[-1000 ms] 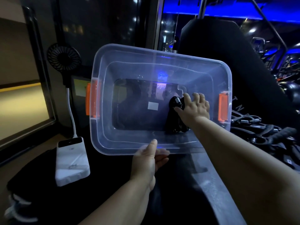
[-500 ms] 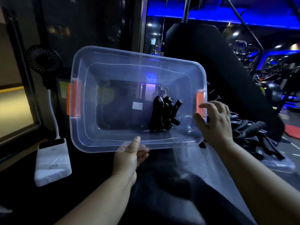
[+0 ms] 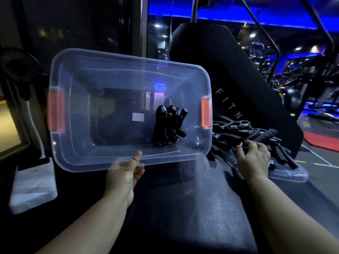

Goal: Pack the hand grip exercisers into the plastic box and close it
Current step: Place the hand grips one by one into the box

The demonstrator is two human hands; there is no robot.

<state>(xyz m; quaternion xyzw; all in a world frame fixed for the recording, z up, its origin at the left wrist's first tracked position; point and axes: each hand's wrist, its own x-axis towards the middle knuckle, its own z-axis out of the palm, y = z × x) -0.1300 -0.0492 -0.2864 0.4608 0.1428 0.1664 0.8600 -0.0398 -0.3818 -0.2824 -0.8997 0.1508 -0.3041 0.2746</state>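
My left hand [image 3: 126, 173] grips the near rim of a clear plastic box [image 3: 113, 76] with orange latches, holding it tilted with its opening toward me. A few black hand grip exercisers [image 3: 169, 124] lie bunched at the box's right end. To the right, a pile of black exercisers [image 3: 244, 133] rests on the clear lid [image 3: 288, 174] on the bench. My right hand [image 3: 254, 158] lies on this pile, fingers curling around one exerciser; whether the grip is closed is hard to see.
A dark padded bench [image 3: 201, 208] runs under my arms, its black backrest [image 3: 229, 70] rising behind the pile. A white power bank [image 3: 33, 187] lies at left below a small black fan [image 3: 18, 65]. Gym machines stand in blue light at far right.
My right hand has let go of the exercisers inside the box, pulled out past the right latch and come down on the pile at right. The box stays in my left hand.
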